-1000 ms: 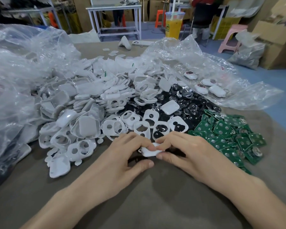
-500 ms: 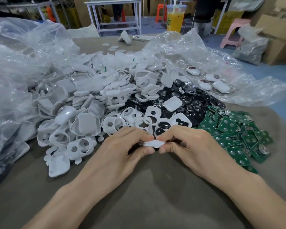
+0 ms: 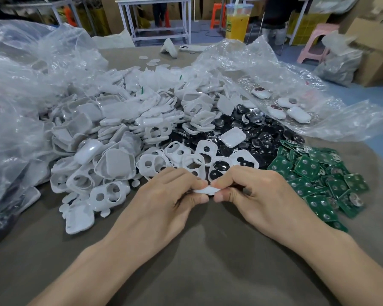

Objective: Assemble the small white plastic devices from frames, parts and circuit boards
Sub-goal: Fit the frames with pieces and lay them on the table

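Shows two bare hands, left hand (image 3: 161, 202) and right hand (image 3: 259, 195), on bare forearms (image 3: 93, 268) uncovered as far as the view reaches; slim fingers (image 3: 186, 180) with short, evenly trimmed nails (image 3: 218, 198)

Hands: our left hand (image 3: 161, 202) and right hand (image 3: 259, 195) meet fingertip to fingertip, each pinching one end of a small white piece (image 3: 206, 191) above the table (image 3: 208, 250).
Beyond our fingers: white frames (image 3: 243, 153) with two holes, lying just past the knuckles.
Left: a big heap of white shells (image 3: 115, 164) spilling from a clear bag (image 3: 20, 89).
Middle: black round parts (image 3: 263, 135).
Right: green circuit boards (image 3: 305, 166) in a loose pile.
Far right: we see a few closed white devices (image 3: 299, 114) on clear plastic (image 3: 352, 120).
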Tool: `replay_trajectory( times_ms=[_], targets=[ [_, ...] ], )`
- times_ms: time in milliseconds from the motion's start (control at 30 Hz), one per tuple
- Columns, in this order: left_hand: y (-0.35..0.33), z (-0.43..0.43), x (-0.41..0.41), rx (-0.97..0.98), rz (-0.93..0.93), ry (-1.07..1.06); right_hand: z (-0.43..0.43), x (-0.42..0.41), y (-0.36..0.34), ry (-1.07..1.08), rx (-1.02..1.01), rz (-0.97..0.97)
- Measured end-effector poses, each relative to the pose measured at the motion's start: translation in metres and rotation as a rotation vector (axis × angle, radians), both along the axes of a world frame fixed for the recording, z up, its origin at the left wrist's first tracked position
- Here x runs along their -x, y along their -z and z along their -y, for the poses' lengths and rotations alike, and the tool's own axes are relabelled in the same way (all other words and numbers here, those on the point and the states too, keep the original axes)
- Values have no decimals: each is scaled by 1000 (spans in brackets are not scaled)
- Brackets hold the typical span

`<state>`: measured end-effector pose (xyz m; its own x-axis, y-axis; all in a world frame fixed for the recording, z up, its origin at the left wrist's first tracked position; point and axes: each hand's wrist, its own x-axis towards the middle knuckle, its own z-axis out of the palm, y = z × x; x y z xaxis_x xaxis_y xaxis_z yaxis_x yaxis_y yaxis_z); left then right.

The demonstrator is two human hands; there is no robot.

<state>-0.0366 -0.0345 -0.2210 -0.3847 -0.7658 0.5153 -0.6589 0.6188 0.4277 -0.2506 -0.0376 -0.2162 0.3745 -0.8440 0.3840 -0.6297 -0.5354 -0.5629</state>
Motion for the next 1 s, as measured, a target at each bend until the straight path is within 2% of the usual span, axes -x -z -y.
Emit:
replay_trajectory(
  times_ms=[200,267,400,467,533,600,667,733,900,1000],
  targets=[
    [-4,-1,-4,-191,-11,35,-1,1,1,-1,9,-24],
    [-5,-1,-4,-139,16,38,-1,2,0,-27,14,-14],
    [-11,0,-3,155,39,4,-1,3,-4,-53,-344,282],
    [-11,1,-2,229,37,9,2,-2,-7,-104,-502,434],
    [-8,0,-2,220,30,10,5,-6,-10,-140,-617,596],
    [-6,0,-2,34,-79,-1,8,-7,-13,-129,-630,632],
    [-8,0,1,-287,-335,-5,11,-8,-16,-102,-611,657],
    [-12,5,6,-471,-541,-3,18,-13,-19,-56,-553,696],
    [-21,19,16,-459,-776,-32,34,-34,-20,-33,-411,731],
    [-23,23,18,-438,-795,-61,38,-37,-16,-9,-403,773]
  ],
)
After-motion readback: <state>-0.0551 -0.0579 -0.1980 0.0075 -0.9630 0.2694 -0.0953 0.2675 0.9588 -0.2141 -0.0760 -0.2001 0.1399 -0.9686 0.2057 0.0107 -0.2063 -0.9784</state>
